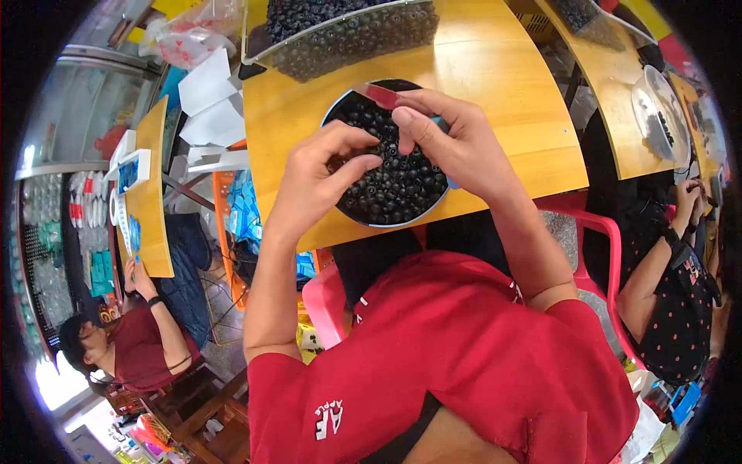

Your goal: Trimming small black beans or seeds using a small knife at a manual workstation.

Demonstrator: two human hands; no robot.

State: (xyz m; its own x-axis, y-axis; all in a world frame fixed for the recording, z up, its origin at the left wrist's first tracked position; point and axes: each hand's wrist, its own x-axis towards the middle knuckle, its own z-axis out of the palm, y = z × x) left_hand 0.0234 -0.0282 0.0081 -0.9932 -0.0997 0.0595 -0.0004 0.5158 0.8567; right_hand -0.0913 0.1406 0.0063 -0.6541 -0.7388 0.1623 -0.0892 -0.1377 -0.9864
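A round bowl (392,226) with a pale blue rim stands on the table in front of me, full of small, shiny, black bead-like pieces (393,203). Over its right side, my right hand (456,139) is closed on a small flat tool, like a short knife blade (379,95), that looks reddish and sticks out to the left. Part of the tool is hidden by my fingers. Above the bowl's left side, my left hand (325,174) is curled, with thumb and forefinger close together. Whatever they hold cannot be told from the black pieces behind them.
A clear bin (355,42) of similar dark pieces sits at the yellow table's (510,100) far edge. People sit at other tables: one at left (147,340), one at right (665,294) near a white plate (655,116). An orange crate (224,224) stands left, below table height.
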